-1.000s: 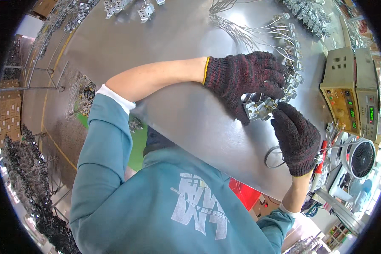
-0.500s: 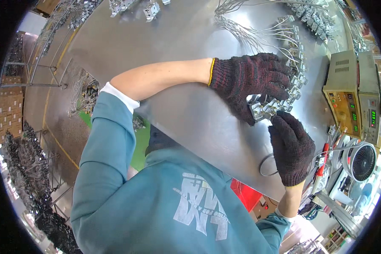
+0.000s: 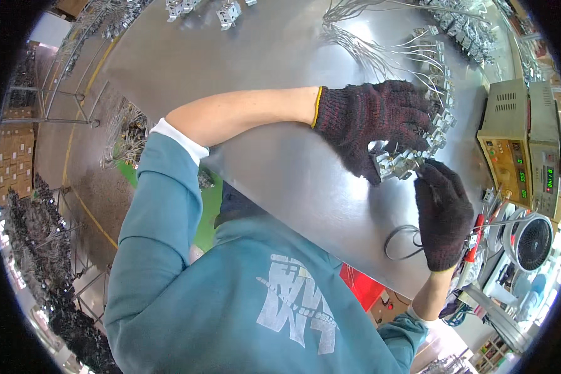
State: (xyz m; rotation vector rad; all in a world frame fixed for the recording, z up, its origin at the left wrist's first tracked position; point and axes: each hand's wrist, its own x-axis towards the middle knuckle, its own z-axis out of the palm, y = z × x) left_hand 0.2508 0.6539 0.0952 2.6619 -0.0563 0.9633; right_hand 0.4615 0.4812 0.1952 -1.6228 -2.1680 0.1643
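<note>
Both my hands wear dark knitted gloves. My left hand [image 3: 386, 121] lies across a curved row of small silvery metal fittings [image 3: 399, 164], its thumb at the near end and its fingers bent over the row. Thin pale wires [image 3: 380, 57] run from the fittings toward the far side of the metal table [image 3: 262, 181]. My right hand [image 3: 444, 212] is closed, with fingertips pinched together against the right side of the row. What they hold is hidden. A loop of dark cable [image 3: 400, 242] lies beside the right wrist.
Two instrument boxes with lit displays [image 3: 511, 140] stand at the right. Near them are a red-handled probe [image 3: 477, 238] and a small round fan [image 3: 533, 240]. Other metal fittings [image 3: 229, 14] sit at the far edge, and a wired heap [image 3: 458, 31] lies far right.
My right hand has shifted slightly right and away from me along the row. The left hand keeps its place over the fittings. A display reading has changed.
</note>
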